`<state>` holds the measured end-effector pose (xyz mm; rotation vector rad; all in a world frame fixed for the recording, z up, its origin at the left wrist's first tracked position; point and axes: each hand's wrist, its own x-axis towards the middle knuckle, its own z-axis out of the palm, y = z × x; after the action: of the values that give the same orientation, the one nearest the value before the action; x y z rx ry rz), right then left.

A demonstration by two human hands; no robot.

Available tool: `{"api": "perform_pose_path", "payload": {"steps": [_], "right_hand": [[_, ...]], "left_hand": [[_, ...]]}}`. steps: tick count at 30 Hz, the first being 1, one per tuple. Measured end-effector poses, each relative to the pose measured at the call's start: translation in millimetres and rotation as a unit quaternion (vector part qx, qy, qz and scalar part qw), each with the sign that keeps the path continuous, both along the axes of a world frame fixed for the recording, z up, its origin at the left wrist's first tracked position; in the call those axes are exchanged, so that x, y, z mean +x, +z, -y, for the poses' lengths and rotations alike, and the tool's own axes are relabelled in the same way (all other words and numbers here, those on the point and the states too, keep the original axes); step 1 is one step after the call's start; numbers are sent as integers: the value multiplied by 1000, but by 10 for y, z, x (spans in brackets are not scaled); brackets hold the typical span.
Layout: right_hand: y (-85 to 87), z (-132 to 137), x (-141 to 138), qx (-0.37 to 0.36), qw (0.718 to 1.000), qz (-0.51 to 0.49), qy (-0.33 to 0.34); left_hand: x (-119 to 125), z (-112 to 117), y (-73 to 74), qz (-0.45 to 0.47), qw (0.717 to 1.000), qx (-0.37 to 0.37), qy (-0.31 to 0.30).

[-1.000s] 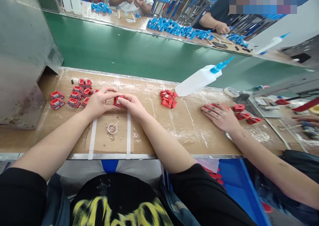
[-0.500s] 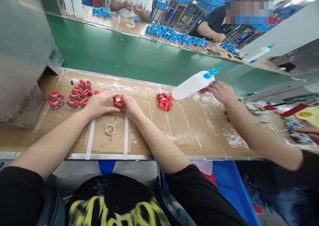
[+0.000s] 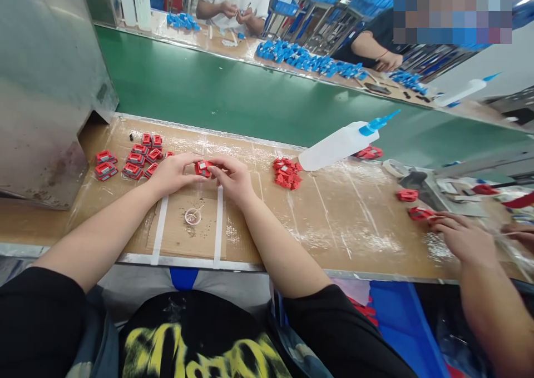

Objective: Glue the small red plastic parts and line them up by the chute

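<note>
Both hands meet above the cardboard-covered bench around a small red plastic part (image 3: 203, 168) with a pale square on its top. My left hand (image 3: 175, 175) grips it from the left between thumb and fingers. From the right, my right hand (image 3: 233, 179) pinches it, the thumb against its side. Just left of my left hand lies a group of red and grey parts (image 3: 137, 158), several together. Nearer my body, a small round cup (image 3: 192, 217) with a thin stick in it rests on a taped cardboard piece (image 3: 187, 242).
Right of my hands lie a pile of red pieces (image 3: 287, 173) and a white bottle (image 3: 334, 147) with a blue nozzle, lying tilted. A co-worker's hand (image 3: 463, 236) touches a red part at far right. A metal housing (image 3: 50, 100) bounds the left; a green strip (image 3: 208, 83) runs behind.
The view has shifted, so everything sits slightly further right. My right hand's fingers have moved over the red part. The co-worker's hand has drawn back from beside the bottle toward the near right.
</note>
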<state>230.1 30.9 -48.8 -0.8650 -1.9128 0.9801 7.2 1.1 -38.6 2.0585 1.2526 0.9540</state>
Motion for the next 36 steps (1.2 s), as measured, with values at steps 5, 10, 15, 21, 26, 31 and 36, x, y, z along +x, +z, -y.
{"api": "perform_pose_path", "payload": {"steps": [5,10,15,21,26,31,36], "right_hand": [[51,16,3,19,999,26,11],[37,-16,6,57,998,19,28],[39,-7,-43,-105,991,-71,46],[55,15,-100,-266,944,-120,155],[16,49,-155,-249,948,-149,132],[8,44,-241,-219,959,-160,79],[115,97,-6,-115,987,-115,1]], "left_hand": [[-16,-7,-19,-5,1000,6,-13],[-24,-2,-13,-15,999,27,-13],[1,53,28,-25,996,90,0],[-4,58,49,-67,991,109,27],[-36,37,16,-56,994,97,3],[-1,29,1,-55,994,99,8],[32,61,80,-72,994,84,8]]}}
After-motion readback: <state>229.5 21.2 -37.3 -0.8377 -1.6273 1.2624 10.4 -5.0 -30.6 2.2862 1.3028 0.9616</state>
